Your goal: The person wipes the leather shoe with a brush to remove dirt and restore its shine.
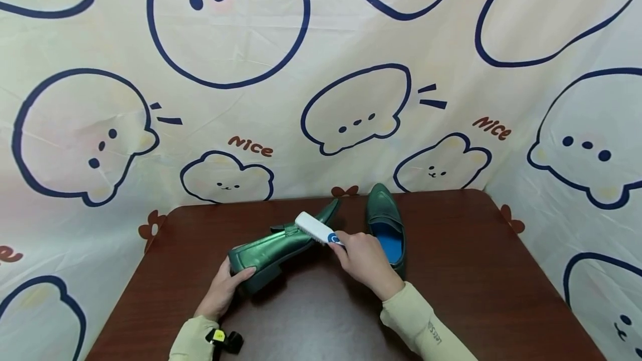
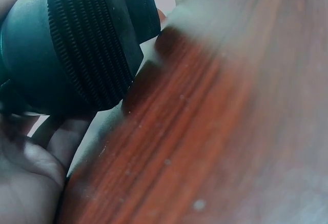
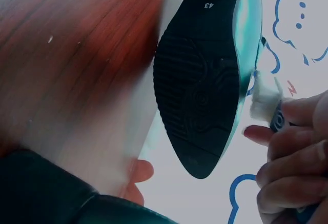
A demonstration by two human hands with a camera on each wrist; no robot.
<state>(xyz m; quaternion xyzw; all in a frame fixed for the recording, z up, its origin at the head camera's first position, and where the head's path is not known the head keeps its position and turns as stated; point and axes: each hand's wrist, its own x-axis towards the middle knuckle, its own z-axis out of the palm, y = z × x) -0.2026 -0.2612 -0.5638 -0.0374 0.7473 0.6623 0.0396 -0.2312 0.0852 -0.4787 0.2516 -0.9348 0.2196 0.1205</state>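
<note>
My left hand [image 1: 220,289] grips a shiny green loafer [image 1: 268,249] by its heel end, tilted on its side above the table with the toe pointing away to the right. In the right wrist view its black sole [image 3: 200,85] faces the camera, marked 43. My right hand [image 1: 365,258] holds a white brush [image 1: 315,227] by the handle, its head against the loafer's side near the toe. The left wrist view has the dark heel [image 2: 92,39] close up, with the left hand [image 2: 31,178] under it. A second green loafer [image 1: 383,210] with a blue insole stands upright beyond the right hand.
The brown wooden table [image 1: 466,272] reaches back to a cloth backdrop [image 1: 281,110] printed with cartoon bears. A black strap with a yellow-marked device [image 1: 223,338] is around the left wrist.
</note>
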